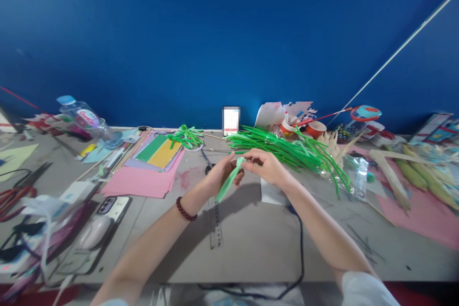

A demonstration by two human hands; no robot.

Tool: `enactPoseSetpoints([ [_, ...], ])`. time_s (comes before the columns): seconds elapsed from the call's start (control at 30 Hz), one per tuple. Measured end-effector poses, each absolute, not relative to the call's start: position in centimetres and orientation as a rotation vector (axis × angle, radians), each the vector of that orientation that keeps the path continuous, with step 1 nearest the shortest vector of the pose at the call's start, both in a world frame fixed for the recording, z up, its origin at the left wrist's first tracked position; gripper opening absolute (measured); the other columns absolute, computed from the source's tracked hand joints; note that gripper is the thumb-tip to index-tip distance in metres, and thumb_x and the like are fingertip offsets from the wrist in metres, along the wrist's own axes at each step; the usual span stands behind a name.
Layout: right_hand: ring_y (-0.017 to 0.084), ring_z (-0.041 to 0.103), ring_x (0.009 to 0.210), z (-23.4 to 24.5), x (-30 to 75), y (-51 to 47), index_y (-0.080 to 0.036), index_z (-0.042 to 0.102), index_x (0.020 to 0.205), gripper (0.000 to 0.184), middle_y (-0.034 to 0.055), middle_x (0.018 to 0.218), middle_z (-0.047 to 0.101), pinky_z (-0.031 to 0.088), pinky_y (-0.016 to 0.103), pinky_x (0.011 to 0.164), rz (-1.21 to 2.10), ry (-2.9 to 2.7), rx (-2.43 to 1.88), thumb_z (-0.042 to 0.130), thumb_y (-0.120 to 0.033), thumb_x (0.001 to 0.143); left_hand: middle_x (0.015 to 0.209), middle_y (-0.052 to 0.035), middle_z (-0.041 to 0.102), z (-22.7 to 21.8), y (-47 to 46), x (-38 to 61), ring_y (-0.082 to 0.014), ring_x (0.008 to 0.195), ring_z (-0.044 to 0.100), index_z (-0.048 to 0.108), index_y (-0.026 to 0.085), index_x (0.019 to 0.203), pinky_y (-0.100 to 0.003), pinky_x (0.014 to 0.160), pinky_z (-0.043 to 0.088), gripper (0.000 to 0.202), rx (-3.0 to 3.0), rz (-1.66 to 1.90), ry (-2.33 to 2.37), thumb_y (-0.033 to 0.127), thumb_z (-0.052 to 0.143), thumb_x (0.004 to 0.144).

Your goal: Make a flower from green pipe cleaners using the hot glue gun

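Over the middle of the table, my left hand [219, 175] is closed around a light green bundle of strands [227, 183] that hangs down and to the left, with a rounded, knotted-looking top. The fingertips of my right hand [266, 164] pinch the bundle near that top. Whether the strands are pipe cleaners or paper strips, I cannot tell. A clear ruler [215, 224] lies on the table below my left hand. Scissors [208, 167], partly hidden, are just behind it. Beyond my right hand lies a large pile of bright green pipe cleaners [283, 148].
To the left are pink paper sheets [139, 181], a small heap of twisted green pipe cleaners [186, 136], a phone [107, 220] and a plastic bottle [86, 117]. At right stand red paper cups [315, 129] near corn husks [390, 172]. A dark cable [301, 244] runs over the front edge.
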State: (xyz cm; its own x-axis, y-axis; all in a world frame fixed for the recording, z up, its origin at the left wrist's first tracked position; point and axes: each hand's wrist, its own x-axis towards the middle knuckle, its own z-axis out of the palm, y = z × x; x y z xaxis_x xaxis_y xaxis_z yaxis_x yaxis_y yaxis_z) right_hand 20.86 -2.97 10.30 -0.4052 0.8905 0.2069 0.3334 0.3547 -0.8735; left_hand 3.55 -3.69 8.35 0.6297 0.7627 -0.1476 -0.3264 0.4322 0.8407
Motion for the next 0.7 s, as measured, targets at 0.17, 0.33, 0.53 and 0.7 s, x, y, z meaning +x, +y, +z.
enactPoseSetpoints([
  [0.17, 0.014, 0.056, 0.064, 10.11, 20.89, -2.49, -0.017, 0.067, 0.089, 0.034, 0.0047, 0.081, 0.066, 0.044, 0.026, 0.059, 1.151, -1.716, -1.128, 0.066, -0.048, 0.073, 0.073, -0.0014, 0.062, 8.33, -3.46, 3.54, -0.0112, 0.063, 0.057, 0.059, 0.016, 0.091, -0.024, 0.06, 0.047, 0.034, 1.069, 1.132, 0.722, 0.036, 0.073, 0.068],
  [0.33, 0.01, 0.049, 0.053, 10.33, 20.77, -2.25, -0.016, 0.066, 0.085, 0.039, 0.0012, 0.067, 0.061, 0.035, 0.023, 0.048, 1.271, -1.613, -1.123, 0.067, -0.052, 0.069, 0.08, -0.0044, 0.067, 8.39, -3.64, 3.78, -0.0124, 0.07, 0.06, 0.065, 0.015, 0.088, -0.027, 0.066, 0.051, 0.032, 1.144, 1.233, 0.72, 0.032, 0.078, 0.064],
  [0.53, 0.006, 0.032, 0.044, 10.51, 20.79, -2.39, -0.016, 0.065, 0.084, 0.042, -0.0037, 0.056, 0.051, 0.021, 0.022, 0.042, 1.351, -1.598, -1.136, 0.068, -0.054, 0.066, 0.075, -0.0036, 0.068, 8.22, -3.87, 3.96, -0.013, 0.068, 0.061, 0.066, 0.015, 0.086, -0.027, 0.063, 0.052, 0.034, 1.105, 1.29, 0.76, 0.033, 0.079, 0.061],
  [0.7, 0.007, 0.035, 0.047, 10.86, 20.56, -2.7, -0.016, 0.064, 0.079, 0.039, -0.0043, 0.054, 0.048, 0.025, 0.022, 0.045, 1.357, -1.607, -1.119, 0.07, -0.052, 0.064, 0.071, -0.0025, 0.068, 8.55, -4.13, 4.14, -0.0108, 0.061, 0.06, 0.066, 0.014, 0.078, -0.025, 0.059, 0.052, 0.032, 1.05, 1.302, 0.818, 0.035, 0.08, 0.058],
])
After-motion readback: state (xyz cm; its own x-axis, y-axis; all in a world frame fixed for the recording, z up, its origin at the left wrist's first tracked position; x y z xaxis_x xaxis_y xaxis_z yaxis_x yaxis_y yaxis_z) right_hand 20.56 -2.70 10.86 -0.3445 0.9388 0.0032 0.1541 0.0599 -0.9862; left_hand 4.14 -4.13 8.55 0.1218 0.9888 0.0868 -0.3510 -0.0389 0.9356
